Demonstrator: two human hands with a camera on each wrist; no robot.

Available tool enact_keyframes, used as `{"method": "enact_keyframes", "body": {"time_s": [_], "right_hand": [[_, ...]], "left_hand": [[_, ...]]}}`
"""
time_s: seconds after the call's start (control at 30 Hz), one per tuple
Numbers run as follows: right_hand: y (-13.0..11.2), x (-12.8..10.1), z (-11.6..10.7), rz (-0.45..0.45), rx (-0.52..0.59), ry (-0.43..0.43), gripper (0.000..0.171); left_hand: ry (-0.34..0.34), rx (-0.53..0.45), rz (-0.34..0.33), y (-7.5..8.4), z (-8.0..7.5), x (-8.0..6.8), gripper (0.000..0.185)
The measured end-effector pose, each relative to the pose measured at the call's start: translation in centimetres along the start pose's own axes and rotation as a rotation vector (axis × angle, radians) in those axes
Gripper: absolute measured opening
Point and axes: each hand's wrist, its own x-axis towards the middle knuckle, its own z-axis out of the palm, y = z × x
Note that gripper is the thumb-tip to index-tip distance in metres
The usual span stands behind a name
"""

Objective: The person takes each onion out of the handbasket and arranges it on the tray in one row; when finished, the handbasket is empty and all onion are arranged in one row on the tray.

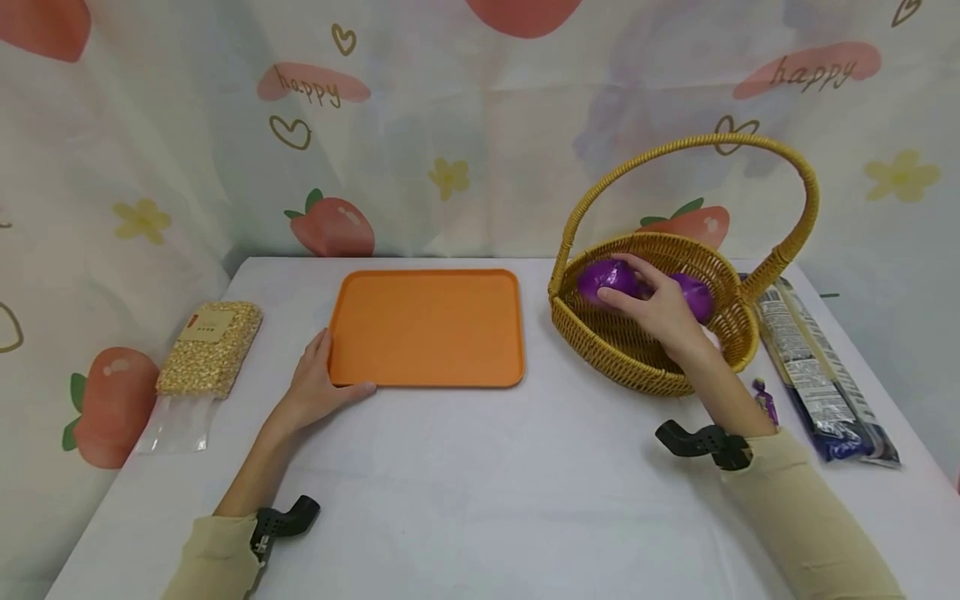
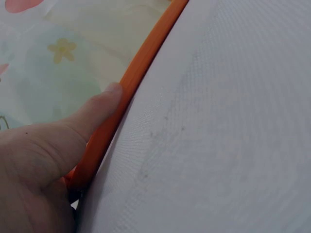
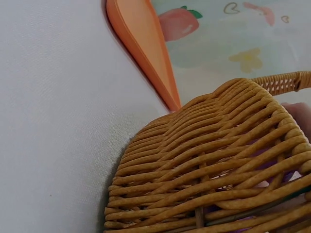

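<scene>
My left hand [image 1: 318, 387] rests at the near left corner of an orange tray [image 1: 427, 329]. Its thumb lies along the front edge, touching the orange rim [image 2: 141, 63] in the left wrist view; its other fingers reach up the left side, partly hidden. Inside a wicker basket [image 1: 637, 375] with a tall handle, my right hand [image 1: 663, 312] holds a shiny, rounded purple thing [image 1: 600, 282] between thumb and fingers. A second purple thing [image 1: 696, 296] sits behind that hand. From the right wrist, the basket's woven wall [image 3: 204, 155] hides most of the hand.
At the left lies a clear bag of yellow kernels [image 1: 217, 346]. A small purple wrapped candy [image 1: 765, 402] and a long blue-and-silver packet [image 1: 821, 375] lie right of the basket. A printed curtain [image 1: 480, 125] hangs behind the white-covered table [image 1: 480, 492].
</scene>
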Motion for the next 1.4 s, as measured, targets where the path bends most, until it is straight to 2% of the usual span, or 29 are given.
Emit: {"method": "enact_keyframes", "body": {"time_s": [0.23, 0.57, 0.83, 1.13, 1.4], "right_hand": [[-0.6, -0.6, -0.3, -0.035, 0.045, 0.043, 0.070], [-1.4, -1.1, -0.5, -0.035, 0.145, 0.031, 0.063], [-1.8, -1.7, -0.1, -0.023, 0.340, 0.002, 0.062], [-1.9, -1.9, 0.0, -0.085, 0.585, -0.040, 0.057], [-2.0, -1.8, 0.2, -0.122, 0.671, -0.068, 0.058]], "left_hand": [[-0.001, 0.006, -0.005, -0.1, 0.1, 0.0, 0.122], [0.000, 0.012, -0.012, 0.0, 0.0, -0.1, 0.122], [-0.001, 0.013, -0.012, 0.1, 0.1, -0.2, 0.122], [0.004, 0.005, -0.004, 0.4, -0.1, -0.3, 0.120], [0.002, 0.006, -0.001, 0.5, -0.2, -0.3, 0.120]]}}
